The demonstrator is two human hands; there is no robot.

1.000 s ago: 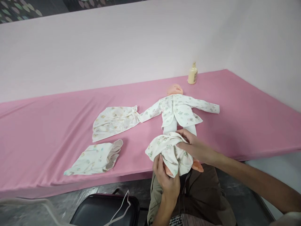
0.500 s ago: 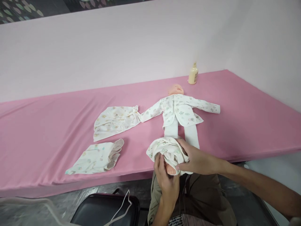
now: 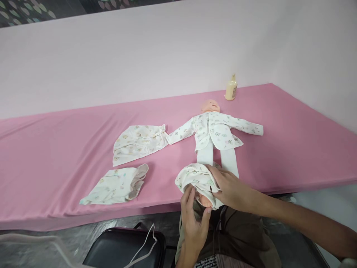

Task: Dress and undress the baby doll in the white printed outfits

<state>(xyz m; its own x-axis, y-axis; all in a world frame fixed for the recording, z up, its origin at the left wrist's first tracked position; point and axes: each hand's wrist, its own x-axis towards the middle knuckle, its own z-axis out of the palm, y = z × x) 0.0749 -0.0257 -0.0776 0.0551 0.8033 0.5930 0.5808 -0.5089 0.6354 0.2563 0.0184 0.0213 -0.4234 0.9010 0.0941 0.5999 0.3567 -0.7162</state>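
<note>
A doll (image 3: 212,106) lies on its back in a white patterned jacket (image 3: 220,131) and plain white leggings (image 3: 205,153), its head toward the wall. At the table's front edge, a patterned white baby garment (image 3: 192,175) is bunched up round its lower end. From the garment's opening shows a flesh-coloured part of the doll, seemingly a foot (image 3: 205,201). My right hand (image 3: 231,188) grips the bunched cloth from the right, its fingertips partly hidden in the folds. My left hand (image 3: 192,214) holds the cloth's left edge with its fingers, thumb beside the foot.
Two more patterned baby garments, one spread (image 3: 138,144) and one folded (image 3: 114,186), lie left of the doll on the pink tablecloth (image 3: 55,156). A pump bottle (image 3: 231,89) stands by the wall. Below the table are a black chair (image 3: 119,247) and a white cable (image 3: 145,249).
My left hand has shifted slightly down and left, its thumb lower beside the foot. My right hand stays on the bunched cloth, slightly further right. The view has shifted a little.
</note>
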